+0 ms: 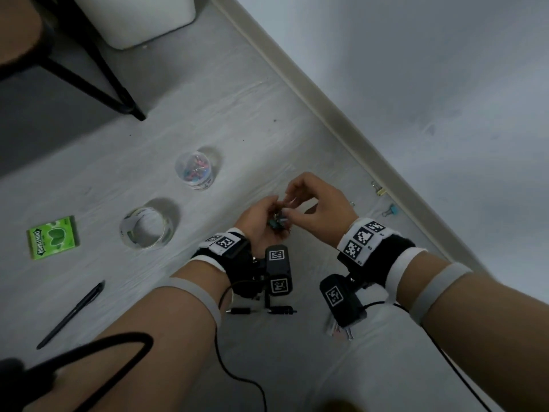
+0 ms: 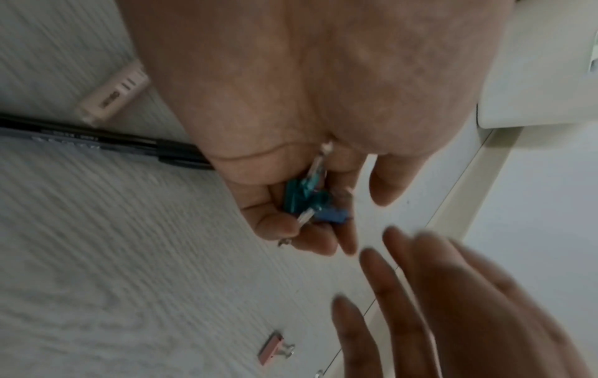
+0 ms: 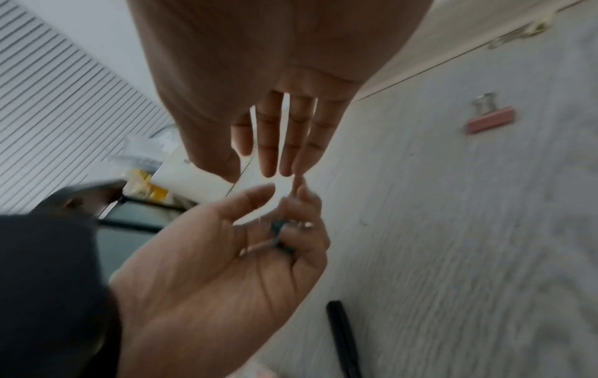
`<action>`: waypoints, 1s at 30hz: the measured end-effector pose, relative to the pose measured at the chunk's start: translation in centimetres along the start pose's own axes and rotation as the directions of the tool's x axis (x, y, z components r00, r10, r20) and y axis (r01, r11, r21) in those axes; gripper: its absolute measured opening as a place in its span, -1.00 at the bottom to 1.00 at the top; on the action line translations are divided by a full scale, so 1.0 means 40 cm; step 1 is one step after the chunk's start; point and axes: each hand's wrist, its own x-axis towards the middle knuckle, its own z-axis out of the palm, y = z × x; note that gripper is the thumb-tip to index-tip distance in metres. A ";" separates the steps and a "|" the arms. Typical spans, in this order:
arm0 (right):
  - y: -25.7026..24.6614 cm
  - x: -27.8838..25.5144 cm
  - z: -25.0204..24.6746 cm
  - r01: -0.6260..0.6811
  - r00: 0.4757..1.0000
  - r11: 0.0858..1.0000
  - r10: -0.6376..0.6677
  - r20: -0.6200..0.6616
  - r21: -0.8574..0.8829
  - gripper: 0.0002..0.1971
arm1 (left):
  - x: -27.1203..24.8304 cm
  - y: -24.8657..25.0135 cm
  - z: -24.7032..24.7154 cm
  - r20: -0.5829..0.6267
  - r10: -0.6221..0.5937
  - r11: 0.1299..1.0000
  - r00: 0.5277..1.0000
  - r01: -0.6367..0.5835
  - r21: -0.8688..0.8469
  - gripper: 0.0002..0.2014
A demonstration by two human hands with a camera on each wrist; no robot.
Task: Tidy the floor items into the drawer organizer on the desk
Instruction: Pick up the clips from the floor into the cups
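Bunch of binder clips [image 2: 304, 202], teal and blue, cupped in left hand [image 1: 260, 223], its fingers curled round them; right hand [image 1: 316, 209] just above, fingers relaxed and holding nothing visible, nearer to loose clips by the baseboard: yellow clip [image 1: 378, 187], blue clip [image 1: 391, 210]; pink clip [image 3: 490, 120] on floor near; pen [image 1: 71, 315], tape roll [image 1: 146, 228], gum pack [image 1: 53, 237], clip jar [image 1: 194, 171] well apart to the left; nothing in the way.

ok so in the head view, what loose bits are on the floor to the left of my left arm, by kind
clear tub of coloured clips: 1
tape roll: 1
green gum pack: 1
black pen: 1
total: 4
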 end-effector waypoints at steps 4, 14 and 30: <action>0.142 -0.031 -0.093 -0.244 0.935 0.962 0.199 -0.295 -0.126 -0.84 | 0.025 -0.041 0.019 -0.040 -0.008 0.971 0.999 0.017 0.238 -0.70; 0.304 -0.103 -0.099 -0.328 0.935 0.816 0.351 -0.042 -0.476 -0.57 | 0.024 -0.128 0.071 0.031 -0.028 0.806 0.999 0.004 0.592 -0.77; 0.328 -0.424 -0.181 -0.657 0.753 0.684 0.618 -0.225 -0.319 -0.83 | 0.008 -0.376 0.124 0.383 -0.464 -0.439 0.798 -0.583 0.683 -0.60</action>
